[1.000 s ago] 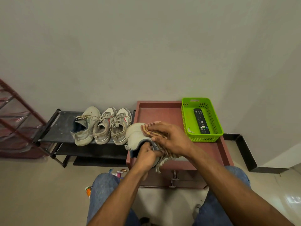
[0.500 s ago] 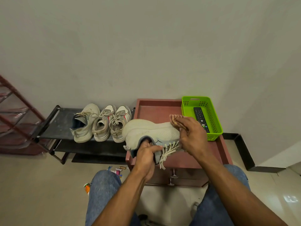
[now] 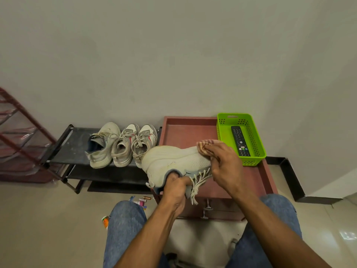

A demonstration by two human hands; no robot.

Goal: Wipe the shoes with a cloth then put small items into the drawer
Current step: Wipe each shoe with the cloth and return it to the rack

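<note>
Shoe (image 3: 173, 161) gripped; cloth (image 3: 205, 147) at toe edge.

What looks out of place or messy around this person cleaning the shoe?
A few small items lie scattered on the floor beside the left knee, and an orange-and-white tube lies nearer the camera. The shoe held over the cabinet has loose dangling laces.

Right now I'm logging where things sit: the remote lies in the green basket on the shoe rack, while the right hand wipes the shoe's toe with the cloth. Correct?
Not quite. The head view shows the green basket with the remote on the red-brown cabinet, not on the shoe rack. The right hand does wipe the shoe toe with the cloth.
</note>
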